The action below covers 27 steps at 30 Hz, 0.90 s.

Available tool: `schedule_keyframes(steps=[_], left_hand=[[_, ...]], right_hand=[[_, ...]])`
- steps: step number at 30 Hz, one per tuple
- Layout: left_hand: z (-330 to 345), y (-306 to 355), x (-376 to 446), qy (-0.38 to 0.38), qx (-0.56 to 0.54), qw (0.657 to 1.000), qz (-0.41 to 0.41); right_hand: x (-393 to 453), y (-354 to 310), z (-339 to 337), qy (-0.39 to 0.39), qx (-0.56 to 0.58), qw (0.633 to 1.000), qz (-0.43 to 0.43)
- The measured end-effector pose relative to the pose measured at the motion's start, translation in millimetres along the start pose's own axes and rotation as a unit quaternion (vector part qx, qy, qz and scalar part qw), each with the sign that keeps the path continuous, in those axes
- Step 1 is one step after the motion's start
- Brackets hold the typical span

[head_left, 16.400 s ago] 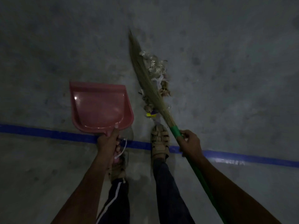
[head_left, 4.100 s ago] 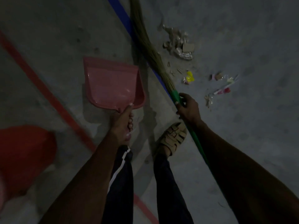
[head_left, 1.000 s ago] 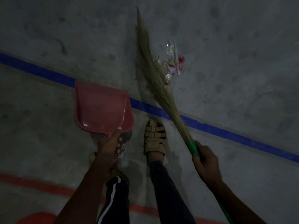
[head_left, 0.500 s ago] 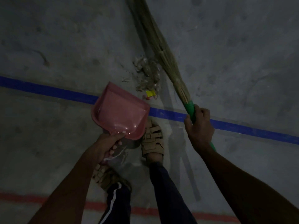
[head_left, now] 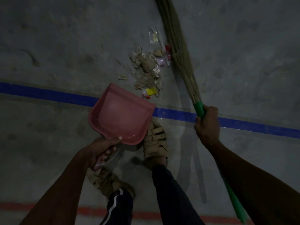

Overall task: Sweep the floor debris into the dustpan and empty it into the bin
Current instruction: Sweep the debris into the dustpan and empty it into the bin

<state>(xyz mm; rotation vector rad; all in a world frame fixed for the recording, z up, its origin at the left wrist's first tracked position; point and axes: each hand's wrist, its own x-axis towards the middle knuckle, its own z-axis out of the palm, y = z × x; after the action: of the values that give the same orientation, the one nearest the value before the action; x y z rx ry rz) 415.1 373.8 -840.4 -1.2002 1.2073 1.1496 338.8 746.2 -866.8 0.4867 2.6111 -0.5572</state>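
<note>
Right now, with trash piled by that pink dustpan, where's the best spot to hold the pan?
Grip the dustpan by its short handle at the near, closed end, coming from behind, as the left hand does. Its open lip faces the debris pile, so that edge must stay free.

The left hand point(head_left: 103, 149) is curled around a handle, thumb laid flat on top. The right hand point(head_left: 207, 123) is clenched around a shaft. Both forearms are extended forward.
</note>
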Motion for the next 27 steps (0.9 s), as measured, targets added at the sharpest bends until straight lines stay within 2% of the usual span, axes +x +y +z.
schedule_keyframes(steps=[5,10,17,21,27], left_hand=[[-13,4,6,0.0,0.027,1.0,0.003],[-25,12,12,-0.005,0.059,0.998,0.01],[-35,15,24,-0.004,0.08,0.996,0.032],[-37,4,29,-0.012,0.076,0.996,0.051],[-31,-9,29,-0.012,0.043,0.997,0.068]], right_hand=[[-19,2,26,-0.073,0.033,0.996,0.038],[-33,0,45,-0.161,-0.018,0.987,0.012],[-55,7,52,-0.231,-0.096,0.967,-0.054],[-69,15,50,-0.211,-0.061,0.973,-0.075],[-67,14,52,-0.134,-0.009,0.991,-0.015]])
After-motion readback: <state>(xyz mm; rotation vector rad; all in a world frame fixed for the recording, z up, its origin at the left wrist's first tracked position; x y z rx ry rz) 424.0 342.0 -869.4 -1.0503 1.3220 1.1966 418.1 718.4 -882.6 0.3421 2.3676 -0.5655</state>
